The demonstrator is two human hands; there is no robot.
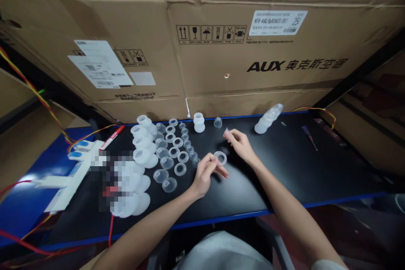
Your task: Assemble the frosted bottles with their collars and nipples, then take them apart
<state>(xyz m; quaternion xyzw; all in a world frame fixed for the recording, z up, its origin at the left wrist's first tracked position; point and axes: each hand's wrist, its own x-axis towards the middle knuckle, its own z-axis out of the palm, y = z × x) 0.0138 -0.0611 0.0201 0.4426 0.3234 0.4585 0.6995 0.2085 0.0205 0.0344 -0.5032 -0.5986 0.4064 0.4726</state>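
Currently, the left hand (204,176) and the right hand (239,143) each hold a translucent piece

Behind everything rises a brown cardboard wall (215,63) printed with black AUX lettering. Below it spreads a flat black tabletop (284,177) with a blue edge. A long white plastic power strip (74,179) runs along the left end, a red-and-white marker (112,137) near its upper tip. A cluster of rounded, frosted white bottles (144,156) stands to the left, partly hidden by pixelation. Far to the right, a slanting line of white bottles (267,121) overlaps in view, with a clear top at the back, and a thin dark-handled screwdriver (307,133) lies beyond. One waisted white bottle (199,123) stands upright near the wall, a clear plastic dome (218,122) to its right.

Smaller still, clear rounded domes (166,162), translucent flat rings (174,157) and little clear peaked pieces (190,149) sit in columns left of the hands. The left hand grips a translucent ring (225,158) just above the tabletop between thumb and forefinger, its other fingers loosely extended. The right hand's fingertips close narrowly on a tiny clear part (226,132), raised beyond the ring; its exact shape is unclear.
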